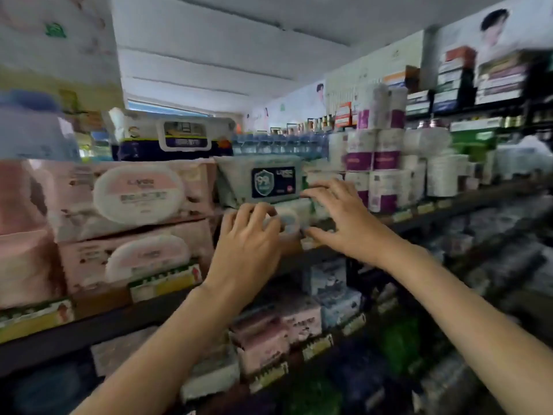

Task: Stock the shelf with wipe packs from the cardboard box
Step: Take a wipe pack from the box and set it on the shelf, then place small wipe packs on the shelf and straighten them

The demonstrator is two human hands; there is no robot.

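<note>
Your left hand (248,235) covers the front of the lower wipe pack (294,215), so you cannot tell how far its fingers curl round it. Your right hand (338,217) hides that pack's right end and the shelf edge (419,218) behind it. The print on the dark label of the upper wipe pack (260,182) is too blurred to read. Both your forearms are cut off by the bottom edge. Goods on the lower shelves (299,330) smear into dark, unreadable shapes. The pink packs (125,199) run out past the left edge.
</note>
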